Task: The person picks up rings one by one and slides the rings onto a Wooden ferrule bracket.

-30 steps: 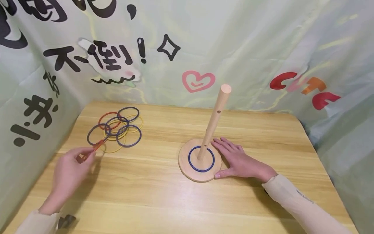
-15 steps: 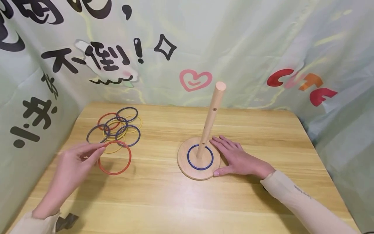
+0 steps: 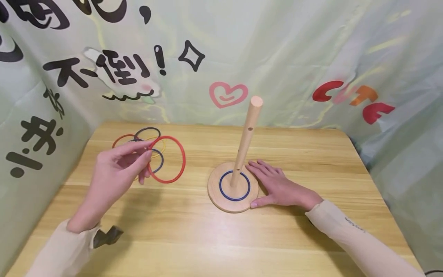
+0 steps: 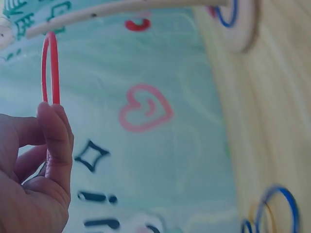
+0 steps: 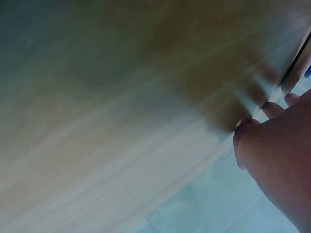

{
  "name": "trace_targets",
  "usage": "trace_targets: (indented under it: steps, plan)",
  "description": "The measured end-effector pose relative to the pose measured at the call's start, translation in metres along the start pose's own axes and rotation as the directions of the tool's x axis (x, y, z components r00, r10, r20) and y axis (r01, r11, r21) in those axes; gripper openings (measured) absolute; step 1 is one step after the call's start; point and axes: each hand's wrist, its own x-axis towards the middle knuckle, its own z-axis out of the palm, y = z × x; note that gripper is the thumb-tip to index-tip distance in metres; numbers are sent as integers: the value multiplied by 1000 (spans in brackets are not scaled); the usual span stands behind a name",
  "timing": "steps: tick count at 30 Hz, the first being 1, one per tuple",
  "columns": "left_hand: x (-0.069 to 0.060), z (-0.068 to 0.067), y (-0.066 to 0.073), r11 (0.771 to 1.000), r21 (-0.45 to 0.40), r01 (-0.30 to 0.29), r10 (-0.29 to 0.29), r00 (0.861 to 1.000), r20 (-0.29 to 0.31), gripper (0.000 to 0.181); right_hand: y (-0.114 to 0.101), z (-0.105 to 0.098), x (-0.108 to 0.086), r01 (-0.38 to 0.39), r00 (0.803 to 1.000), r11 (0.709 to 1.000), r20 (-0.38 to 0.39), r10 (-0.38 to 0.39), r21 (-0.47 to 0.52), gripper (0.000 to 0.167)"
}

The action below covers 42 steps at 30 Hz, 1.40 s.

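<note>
Between thumb and fingertips, my left hand pinches a red ring by its near side, raised over the table. The left wrist view shows the same red ring standing up from the fingertips. My right hand lies with fingers spread against the right edge of a round wooden base. From that base rises a wooden peg, with a blue ring lying flat around its foot. In the right wrist view my right hand is partly seen, its fingertips at the base's edge.
Behind the left hand, a pile of blue, yellow and red rings lies at the table's back left, partly hidden. A printed curtain hangs close behind the wooden table and along its sides.
My left hand has lifted the red ring off the pile area, carrying it up and to the right, and turned it to face the camera. The right hand stays at the base.
</note>
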Motion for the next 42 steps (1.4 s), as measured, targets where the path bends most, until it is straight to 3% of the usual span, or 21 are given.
trace_targets:
  steps: [7,17,26,30,34,42]
  plan:
    - [27,27,28,982,-185,-41,49,998,38,25,-1,-2,0,-2,1000,1000,3,2,-9,120]
    - [58,51,69,955,-277,-109,134,989,70,25,-2,1,0,-6,1000,1000,14,5,7,120]
    - [80,72,95,932,-317,-178,219,971,100,26,0,2,-2,-10,1000,1000,14,10,9,120]
    - [88,82,103,925,-329,-191,244,961,130,27,0,2,-2,-4,1000,1000,10,4,9,120]
    - [95,92,106,920,-355,-164,239,955,177,26,1,2,-1,-2,1000,1000,9,2,7,120]
    - [98,108,90,940,-335,-60,158,948,275,32,-1,0,0,0,1000,1000,13,0,3,120]
